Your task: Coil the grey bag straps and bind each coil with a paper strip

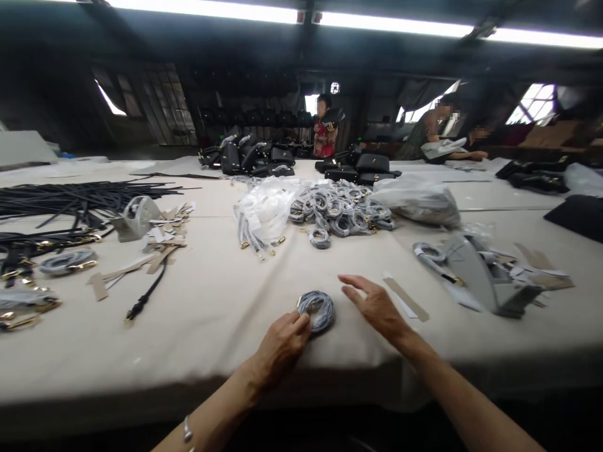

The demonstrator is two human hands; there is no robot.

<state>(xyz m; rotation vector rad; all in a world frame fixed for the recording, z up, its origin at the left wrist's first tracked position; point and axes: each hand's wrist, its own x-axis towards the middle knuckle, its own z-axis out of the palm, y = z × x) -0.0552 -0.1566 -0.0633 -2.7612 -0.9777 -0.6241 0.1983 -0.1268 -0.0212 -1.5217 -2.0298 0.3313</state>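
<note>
Left hand (283,342): pinches the left side of a round, grey, plastic-wrapped coil (326,320).
Right hand (379,307): fingers apart, holding nothing, right of the grip.
Coil step: likely steadying it; next seems to need a gentle right-hand touch.
Cream cloth-covered table (226,289): room left of the grip; edge close, body side.

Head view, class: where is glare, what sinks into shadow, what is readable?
Head view: ceiling lights glare white; head view: the space below the table is near black, the far row of dark items murky; head view: the coil is readable.
</note>
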